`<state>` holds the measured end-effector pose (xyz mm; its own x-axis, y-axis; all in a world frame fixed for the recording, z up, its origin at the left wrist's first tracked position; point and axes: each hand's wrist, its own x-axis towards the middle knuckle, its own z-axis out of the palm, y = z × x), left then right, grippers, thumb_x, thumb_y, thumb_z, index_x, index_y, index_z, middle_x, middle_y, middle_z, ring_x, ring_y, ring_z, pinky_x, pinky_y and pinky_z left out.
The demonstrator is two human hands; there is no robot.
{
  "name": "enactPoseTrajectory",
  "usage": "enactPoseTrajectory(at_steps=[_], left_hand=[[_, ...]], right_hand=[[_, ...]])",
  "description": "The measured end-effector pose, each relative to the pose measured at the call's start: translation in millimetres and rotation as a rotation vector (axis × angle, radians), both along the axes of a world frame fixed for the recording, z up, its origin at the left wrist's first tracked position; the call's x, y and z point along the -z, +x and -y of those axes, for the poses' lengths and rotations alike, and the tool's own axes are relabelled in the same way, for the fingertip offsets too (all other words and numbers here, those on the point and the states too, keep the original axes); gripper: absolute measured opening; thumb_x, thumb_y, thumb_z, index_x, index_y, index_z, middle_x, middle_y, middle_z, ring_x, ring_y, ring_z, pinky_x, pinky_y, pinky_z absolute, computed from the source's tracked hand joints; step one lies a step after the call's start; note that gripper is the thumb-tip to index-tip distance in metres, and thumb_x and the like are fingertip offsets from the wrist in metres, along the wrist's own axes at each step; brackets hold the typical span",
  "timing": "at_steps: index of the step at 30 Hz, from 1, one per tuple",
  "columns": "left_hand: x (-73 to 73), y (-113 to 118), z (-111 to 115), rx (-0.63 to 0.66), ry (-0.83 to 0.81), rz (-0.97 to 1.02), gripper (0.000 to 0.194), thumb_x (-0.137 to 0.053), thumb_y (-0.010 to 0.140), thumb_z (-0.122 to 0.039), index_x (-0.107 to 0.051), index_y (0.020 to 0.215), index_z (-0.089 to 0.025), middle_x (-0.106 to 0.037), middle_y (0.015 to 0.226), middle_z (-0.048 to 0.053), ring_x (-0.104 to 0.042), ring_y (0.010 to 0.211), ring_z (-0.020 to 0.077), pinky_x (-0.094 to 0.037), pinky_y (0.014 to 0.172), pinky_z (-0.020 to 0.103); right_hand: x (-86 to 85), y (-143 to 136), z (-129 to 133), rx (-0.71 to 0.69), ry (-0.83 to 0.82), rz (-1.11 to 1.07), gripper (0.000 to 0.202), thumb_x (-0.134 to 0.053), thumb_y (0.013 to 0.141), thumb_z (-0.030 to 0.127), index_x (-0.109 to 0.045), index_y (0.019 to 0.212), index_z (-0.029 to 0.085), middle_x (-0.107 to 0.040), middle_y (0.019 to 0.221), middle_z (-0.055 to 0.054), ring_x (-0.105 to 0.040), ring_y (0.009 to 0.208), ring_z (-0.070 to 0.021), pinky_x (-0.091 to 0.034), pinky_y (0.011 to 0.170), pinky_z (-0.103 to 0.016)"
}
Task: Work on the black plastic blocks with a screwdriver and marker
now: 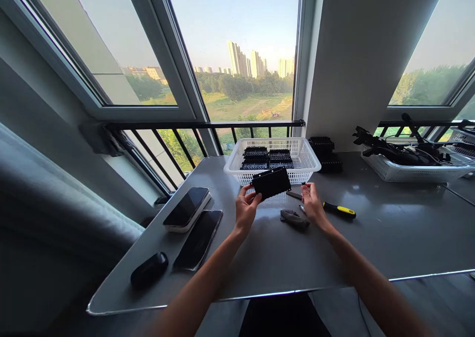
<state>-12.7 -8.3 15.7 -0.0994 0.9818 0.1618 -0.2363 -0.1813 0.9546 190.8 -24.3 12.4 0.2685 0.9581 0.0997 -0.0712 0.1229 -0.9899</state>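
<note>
A flat black plastic part (272,183) with notched edges is gripped at its left end by my left hand (246,206), held up and tilted in front of the basket. My right hand (312,201) is closed in a pinch, apart from the part, with a small dark piece (304,183) at its fingertips, too small to name. Under and beside my right hand lie a dark crumpled cloth-like bundle (294,219), a dark flat tool (294,195) and a yellow-and-black handle (340,210).
A white plastic basket (309,165) holding several black ribbed parts stands by the window. More black parts (326,154) are stacked beside it. Another white basket (408,172) of black items and cables sits right. Two phones (187,207) and a mouse (149,270) lie left.
</note>
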Motion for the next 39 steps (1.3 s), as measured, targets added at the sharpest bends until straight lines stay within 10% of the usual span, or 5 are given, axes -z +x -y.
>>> enactPoseTrajectory(at_steps=[8,15,25,30,39], left_hand=[[3.4,-1,-3,-0.073,0.03,-0.015,0.045,-0.069,0.072,-0.027,-0.052,0.112,-0.018,-0.069,0.078,0.002,-0.07,0.084,0.0203,-0.055,0.085,0.04],[7.8,1,-5,-0.079,0.088,-0.103,0.042,-0.068,0.073,-0.027,-0.053,0.111,-0.018,-0.07,0.083,0.003,-0.07,0.083,0.0195,-0.054,0.084,0.037],[8.1,1,-2,-0.043,0.149,-0.216,0.038,-0.068,0.074,-0.027,-0.052,0.107,-0.018,-0.071,0.083,0.004,-0.069,0.079,0.0181,-0.052,0.076,0.03],[8.1,0,1,0.081,0.354,-0.37,0.01,-0.06,0.078,-0.02,-0.055,0.087,-0.02,-0.072,0.099,0.008,-0.063,0.111,0.0256,-0.048,0.095,0.042],[6.1,-2,1,0.094,0.372,-0.401,0.02,-0.051,0.084,-0.025,-0.066,0.074,-0.018,-0.051,0.139,0.011,-0.054,0.123,0.028,-0.049,0.096,0.045]], right_hand=[[15.1,-4,1,-0.014,0.037,1.033,0.02,-0.057,0.087,0.036,-0.065,0.09,0.018,-0.066,0.096,-0.01,-0.057,0.095,-0.0271,-0.038,0.084,-0.038],[25.1,-15,1,-0.078,0.052,1.204,0.022,-0.061,0.085,0.035,-0.073,0.096,0.02,-0.067,0.095,-0.009,-0.057,0.098,-0.0267,-0.039,0.086,-0.037],[13.0,5,-13,0.087,0.112,0.453,0.04,-0.051,0.085,0.053,-0.07,0.093,0.019,-0.064,0.084,-0.007,-0.06,0.076,-0.0202,-0.047,0.069,-0.032],[4.8,14,-18,-0.212,-0.167,-0.192,0.045,-0.056,0.078,0.061,-0.064,0.082,0.017,-0.058,0.063,-0.003,-0.051,0.051,-0.0129,-0.038,0.043,-0.024],[17.1,9,-22,-0.185,-0.197,-0.205,0.032,-0.073,0.06,0.026,-0.066,0.09,0.019,-0.068,0.072,0.0,-0.056,0.054,-0.0117,-0.037,0.041,-0.019]])
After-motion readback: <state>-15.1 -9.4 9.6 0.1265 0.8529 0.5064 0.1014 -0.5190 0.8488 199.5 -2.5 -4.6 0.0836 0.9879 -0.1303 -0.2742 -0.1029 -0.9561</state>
